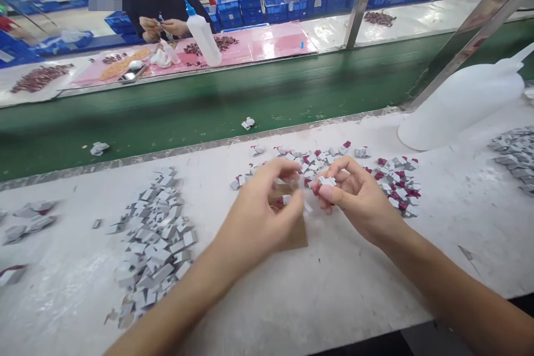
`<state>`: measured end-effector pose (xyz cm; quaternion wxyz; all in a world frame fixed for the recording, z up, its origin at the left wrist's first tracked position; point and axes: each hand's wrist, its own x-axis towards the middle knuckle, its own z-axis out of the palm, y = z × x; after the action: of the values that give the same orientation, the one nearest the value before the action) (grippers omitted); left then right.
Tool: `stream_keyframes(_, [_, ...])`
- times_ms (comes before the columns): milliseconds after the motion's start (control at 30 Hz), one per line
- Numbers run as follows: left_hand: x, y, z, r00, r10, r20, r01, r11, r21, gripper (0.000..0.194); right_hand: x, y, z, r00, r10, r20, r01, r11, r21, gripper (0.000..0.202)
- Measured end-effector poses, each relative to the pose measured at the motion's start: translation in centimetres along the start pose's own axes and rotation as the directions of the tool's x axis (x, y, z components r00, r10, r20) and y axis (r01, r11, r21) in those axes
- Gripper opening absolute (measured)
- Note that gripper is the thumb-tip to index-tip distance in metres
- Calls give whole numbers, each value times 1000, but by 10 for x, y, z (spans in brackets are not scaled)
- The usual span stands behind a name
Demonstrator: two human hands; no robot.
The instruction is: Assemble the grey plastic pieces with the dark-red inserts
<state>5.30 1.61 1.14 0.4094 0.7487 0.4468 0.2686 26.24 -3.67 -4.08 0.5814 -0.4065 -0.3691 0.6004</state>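
Note:
My right hand (354, 192) pinches a small grey and dark-red plastic piece (326, 181) between thumb and fingertips. Just to its left, my left hand (271, 206) is curved with thumb and fingers apart, and I see nothing held in it. A blurred pale bit shows near the left thumb tip; its kind is unclear. Beneath the left hand lies a flat brown piece (297, 233), partly covered. Beyond and beside the hands are loose grey and dark-red pieces (398, 183), while a long heap of grey pieces (154, 245) spreads to the left.
A large white squeeze bottle (459, 103) lies tilted at the right, near another grey heap (517, 156). Past the table's edge runs a green conveyor belt (179, 122) with a few pieces on it. Across it, a person (167, 16) works behind an upright bottle (204, 39).

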Motion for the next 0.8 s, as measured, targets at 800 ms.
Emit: stream_keyframes(800, [-179, -38, 36, 875, 121, -469, 44, 945, 325, 29, -46, 1, 16, 890, 323, 321, -38, 754, -655, 18])
